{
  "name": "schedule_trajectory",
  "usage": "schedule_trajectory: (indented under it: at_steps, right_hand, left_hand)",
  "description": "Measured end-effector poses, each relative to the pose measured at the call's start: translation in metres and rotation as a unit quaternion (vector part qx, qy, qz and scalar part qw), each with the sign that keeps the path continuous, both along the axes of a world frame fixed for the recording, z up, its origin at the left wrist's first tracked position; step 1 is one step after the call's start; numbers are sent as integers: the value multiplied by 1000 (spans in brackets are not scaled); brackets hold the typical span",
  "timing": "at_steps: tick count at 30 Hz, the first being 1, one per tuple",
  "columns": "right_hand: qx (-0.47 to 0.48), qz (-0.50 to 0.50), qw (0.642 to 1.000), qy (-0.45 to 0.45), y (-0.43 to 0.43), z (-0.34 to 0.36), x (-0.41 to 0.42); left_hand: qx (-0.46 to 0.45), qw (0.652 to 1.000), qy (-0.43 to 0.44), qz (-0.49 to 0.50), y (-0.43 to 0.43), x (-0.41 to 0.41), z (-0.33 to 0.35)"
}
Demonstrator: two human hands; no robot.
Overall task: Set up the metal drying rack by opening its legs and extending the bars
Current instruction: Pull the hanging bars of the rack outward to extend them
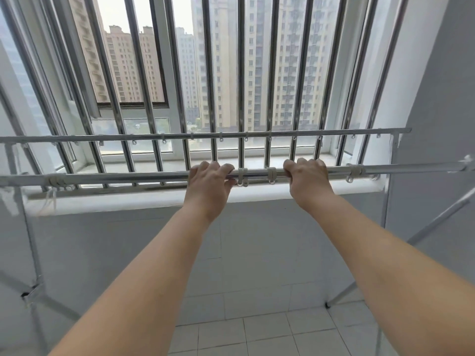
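Note:
The metal drying rack stands in front of me with two long horizontal bars. The near bar (128,177) runs across the whole view at chest height and carries several white plastic hanger rings (271,173). My left hand (209,187) and my right hand (307,181) both grip this near bar from above, a short gap apart, with rings between them. The far bar (205,136) runs parallel behind it, close to the window, with small hooks along its underside. Crossed legs of the rack show at the left (33,291) and at the right (385,263), spread apart.
A barred window (241,73) with a white sill (154,199) lies straight ahead behind the rack. A grey wall (437,98) closes off the right side. Pale floor tiles (257,330) lie below, where a right leg's foot (327,305) rests.

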State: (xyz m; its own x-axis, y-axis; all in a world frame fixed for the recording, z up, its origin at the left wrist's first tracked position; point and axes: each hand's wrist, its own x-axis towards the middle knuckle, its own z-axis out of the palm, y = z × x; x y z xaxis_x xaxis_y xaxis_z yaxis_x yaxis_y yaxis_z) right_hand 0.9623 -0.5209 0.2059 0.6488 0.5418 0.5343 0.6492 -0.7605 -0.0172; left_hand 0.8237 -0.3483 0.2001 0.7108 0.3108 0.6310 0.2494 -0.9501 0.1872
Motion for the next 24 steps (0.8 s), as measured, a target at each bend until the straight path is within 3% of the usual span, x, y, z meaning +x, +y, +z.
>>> schedule_trajectory:
  at_steps: [9, 17, 24]
  right_hand:
    - [13, -1, 1000, 20, -1, 3, -5]
    - [16, 17, 1000, 8, -23, 10, -22]
    - [2, 27, 999, 20, -37, 13, -39]
  left_hand:
    - [-10, 999, -22, -24, 4, -3, 4]
    - [89, 996, -14, 18, -16, -22, 3]
    - [91, 995, -21, 21, -32, -43, 6]
